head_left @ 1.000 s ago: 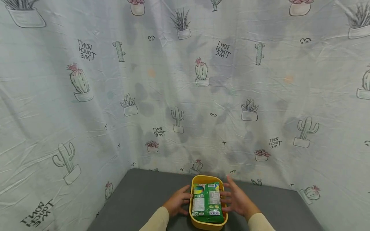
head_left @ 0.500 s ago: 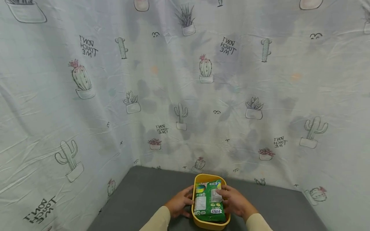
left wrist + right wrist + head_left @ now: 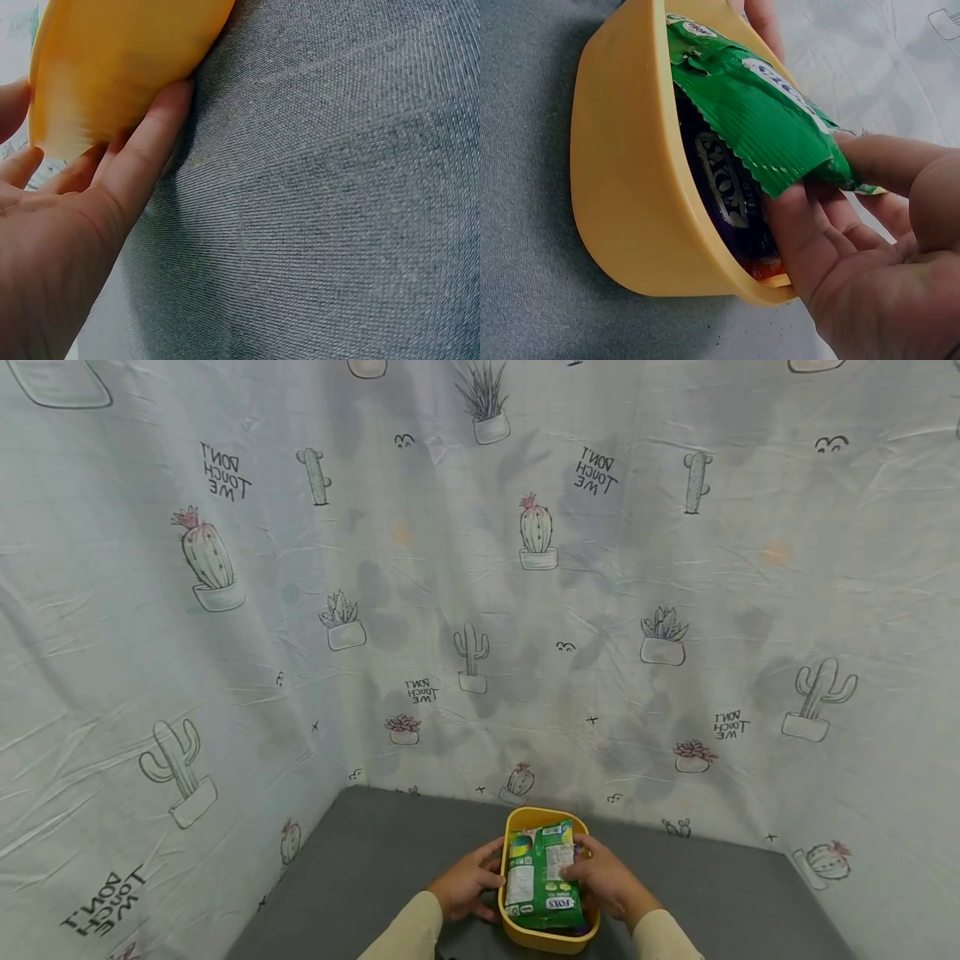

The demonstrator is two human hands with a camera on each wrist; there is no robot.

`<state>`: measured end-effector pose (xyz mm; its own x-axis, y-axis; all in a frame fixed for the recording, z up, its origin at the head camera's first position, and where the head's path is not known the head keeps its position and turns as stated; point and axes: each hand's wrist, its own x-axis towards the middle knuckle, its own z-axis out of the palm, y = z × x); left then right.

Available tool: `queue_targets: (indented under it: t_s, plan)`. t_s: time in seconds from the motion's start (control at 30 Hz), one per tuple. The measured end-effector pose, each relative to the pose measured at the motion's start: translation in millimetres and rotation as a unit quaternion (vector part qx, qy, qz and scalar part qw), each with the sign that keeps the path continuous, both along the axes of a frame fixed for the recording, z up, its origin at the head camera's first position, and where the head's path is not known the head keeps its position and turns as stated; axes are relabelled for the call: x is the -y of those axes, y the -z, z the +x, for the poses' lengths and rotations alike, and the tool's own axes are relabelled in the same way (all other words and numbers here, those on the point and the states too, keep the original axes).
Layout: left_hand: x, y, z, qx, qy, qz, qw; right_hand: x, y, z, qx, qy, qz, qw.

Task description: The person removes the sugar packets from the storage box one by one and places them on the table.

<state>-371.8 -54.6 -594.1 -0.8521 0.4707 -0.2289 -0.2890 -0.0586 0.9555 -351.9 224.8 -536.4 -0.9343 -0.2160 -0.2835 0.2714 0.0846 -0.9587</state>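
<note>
A green packet [image 3: 542,877] lies on top inside a yellow container [image 3: 551,941]. My right hand [image 3: 606,878] pinches the packet's right edge, the thumb on top and the fingers beneath, as the right wrist view shows for the packet [image 3: 754,105]. Under its raised edge a dark purple packet [image 3: 724,184] and a bit of orange wrapping [image 3: 765,268] show. My left hand [image 3: 468,883] rests against the container's left side; in the left wrist view its fairly straight fingers touch the yellow wall [image 3: 127,67].
The container stands on a grey cloth-covered surface [image 3: 397,852], near its back edge. Behind and at both sides hangs a pale curtain [image 3: 495,602] printed with cacti and lettering.
My right hand has come in from beside the container and taken hold of the green packet, whose right side is lifted and slightly turned. My left hand has closed in on the container's side.
</note>
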Motion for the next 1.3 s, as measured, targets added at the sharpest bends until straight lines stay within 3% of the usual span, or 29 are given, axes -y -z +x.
queue_targets:
  t_s: [0.23,0.57,0.83,1.3]
  plan:
    - [-1.1,1.4,-0.8,0.000,0.000,0.005,1.0000,3.2,-2.6,1.6,-0.022,0.030,0.027,0.9989]
    - [-1.7,1.9,1.9,0.004,-0.002,0.011,0.9999,3.8,-8.9,4.6,-0.041,0.055,0.021,0.9974]
    - [-0.7,1.5,3.0,0.003,-0.001,0.013,0.9999,0.1,-16.2,3.2,-0.046,0.085,0.059,0.9936]
    - [-0.9,0.4,4.7,0.001,-0.001,0.018,0.9998,-17.6,-29.4,1.7,-0.063,0.117,0.038,0.9904]
